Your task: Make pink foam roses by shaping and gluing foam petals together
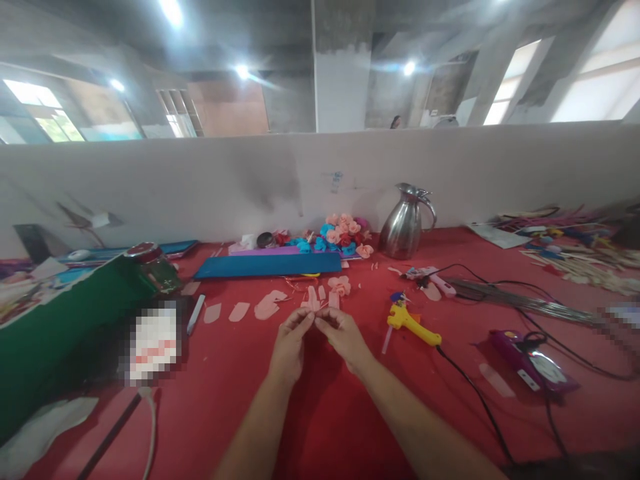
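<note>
My left hand [291, 339] and my right hand [345, 337] meet at the fingertips over the middle of the red table. Thumbs and forefingers of both are pinched on a small pink petal [313, 299], partly covered by the fingers. Just beyond, a pink artificial rose [341, 286] lies near more cut petal pieces. To the left, several loose pink petals [239, 311] are spread in a row, with a small overlapping pile [269, 305] closest to my hand. A yellow hot glue gun [414, 325] rests to the right, its glue stick poking out.
A blue sheet [270, 265] lies behind the petals, with a bunch of artificial roses [345, 230] and a steel jug [403, 223] farther back. Wires [525, 300], black cords and a purple device [533, 363] occupy the right. A green box [75, 320] and a glass jar [153, 267] stand left.
</note>
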Demonstrator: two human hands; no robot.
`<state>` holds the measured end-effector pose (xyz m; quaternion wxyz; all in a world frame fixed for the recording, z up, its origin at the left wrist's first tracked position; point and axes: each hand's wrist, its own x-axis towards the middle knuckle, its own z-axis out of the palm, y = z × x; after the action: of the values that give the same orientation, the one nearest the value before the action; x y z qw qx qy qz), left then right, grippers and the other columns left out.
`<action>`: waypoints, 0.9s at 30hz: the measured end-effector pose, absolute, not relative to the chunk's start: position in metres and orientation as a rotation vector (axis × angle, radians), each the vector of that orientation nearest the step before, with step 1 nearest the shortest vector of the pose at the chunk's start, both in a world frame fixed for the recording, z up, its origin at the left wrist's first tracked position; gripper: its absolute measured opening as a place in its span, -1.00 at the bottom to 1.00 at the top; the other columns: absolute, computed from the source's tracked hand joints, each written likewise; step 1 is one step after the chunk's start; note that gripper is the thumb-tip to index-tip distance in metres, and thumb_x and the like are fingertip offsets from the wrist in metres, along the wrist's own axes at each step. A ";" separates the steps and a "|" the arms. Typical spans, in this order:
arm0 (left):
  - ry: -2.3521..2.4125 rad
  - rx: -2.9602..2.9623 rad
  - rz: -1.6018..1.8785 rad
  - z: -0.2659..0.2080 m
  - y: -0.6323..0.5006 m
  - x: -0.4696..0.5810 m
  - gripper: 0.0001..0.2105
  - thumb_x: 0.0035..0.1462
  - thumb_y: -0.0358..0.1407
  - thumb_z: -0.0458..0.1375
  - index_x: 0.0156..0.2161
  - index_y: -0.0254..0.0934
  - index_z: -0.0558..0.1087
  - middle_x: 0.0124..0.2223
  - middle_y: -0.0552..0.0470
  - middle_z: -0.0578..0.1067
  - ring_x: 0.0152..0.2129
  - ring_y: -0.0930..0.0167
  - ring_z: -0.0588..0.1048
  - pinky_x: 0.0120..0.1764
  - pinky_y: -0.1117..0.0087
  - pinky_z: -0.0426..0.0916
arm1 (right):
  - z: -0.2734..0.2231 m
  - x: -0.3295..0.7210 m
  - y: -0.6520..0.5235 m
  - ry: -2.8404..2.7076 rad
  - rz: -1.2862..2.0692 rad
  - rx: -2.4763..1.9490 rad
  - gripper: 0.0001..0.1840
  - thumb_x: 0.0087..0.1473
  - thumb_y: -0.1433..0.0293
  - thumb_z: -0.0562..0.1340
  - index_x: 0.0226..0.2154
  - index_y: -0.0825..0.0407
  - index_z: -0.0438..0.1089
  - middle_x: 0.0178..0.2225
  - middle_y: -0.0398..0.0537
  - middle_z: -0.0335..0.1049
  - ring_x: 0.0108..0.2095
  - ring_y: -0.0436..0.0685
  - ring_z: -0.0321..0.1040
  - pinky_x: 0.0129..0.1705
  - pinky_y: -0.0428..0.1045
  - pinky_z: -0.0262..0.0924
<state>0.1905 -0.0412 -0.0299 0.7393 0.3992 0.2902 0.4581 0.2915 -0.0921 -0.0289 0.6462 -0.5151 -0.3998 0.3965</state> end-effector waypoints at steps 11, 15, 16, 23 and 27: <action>0.658 0.744 0.988 -0.023 -0.040 0.190 -0.79 -0.26 -0.35 0.36 -0.41 -0.33 0.54 -0.42 0.03 0.55 -0.44 0.47 0.48 -0.25 0.46 0.31 | -0.027 0.294 -0.092 -0.895 1.002 -1.158 -0.79 -0.10 0.21 0.24 -0.45 0.01 0.35 -0.50 -0.19 0.26 -0.47 0.00 0.14 -0.44 -0.10 0.00; 0.651 0.750 0.979 -0.022 -0.036 0.188 -0.80 -0.29 -0.36 0.38 -0.45 -0.34 0.53 -0.47 0.06 0.53 -0.49 0.49 0.45 -0.32 0.48 0.31 | -0.029 0.294 -0.093 -0.948 0.993 -1.168 -0.80 -0.09 0.22 0.22 -0.45 0.02 0.35 -0.49 -0.20 0.27 -0.44 0.00 0.16 -0.37 -0.08 0.03; 0.649 0.753 0.978 -0.022 -0.035 0.187 -0.80 -0.30 -0.36 0.38 -0.46 -0.34 0.53 -0.48 0.06 0.53 -0.50 0.50 0.44 -0.32 0.48 0.31 | -0.030 0.294 -0.093 -0.958 0.993 -1.167 -0.80 -0.08 0.23 0.22 -0.45 0.03 0.35 -0.49 -0.19 0.28 -0.43 0.00 0.17 -0.35 -0.07 0.03; 0.652 0.765 0.963 -0.024 -0.035 0.186 -0.80 -0.30 -0.36 0.38 -0.46 -0.35 0.52 -0.49 0.06 0.53 -0.51 0.51 0.44 -0.34 0.51 0.30 | -0.028 0.293 -0.093 -0.948 1.018 -1.179 -0.80 -0.10 0.24 0.22 -0.48 0.04 0.33 -0.50 -0.19 0.27 -0.44 0.01 0.17 -0.34 -0.07 0.05; 0.662 0.784 0.960 -0.025 -0.035 0.186 -0.80 -0.28 -0.34 0.38 -0.45 -0.34 0.52 -0.48 0.08 0.52 -0.51 0.52 0.43 -0.35 0.51 0.29 | -0.024 0.293 -0.095 -0.897 1.052 -1.213 -0.81 -0.13 0.25 0.23 -0.47 0.04 0.34 -0.50 -0.18 0.28 -0.45 0.01 0.16 -0.42 -0.09 0.01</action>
<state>0.1864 -0.0354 -0.0248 0.7631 0.3607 0.3042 0.4417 0.2932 -0.0948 -0.0240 0.6059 -0.5246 -0.3879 0.4551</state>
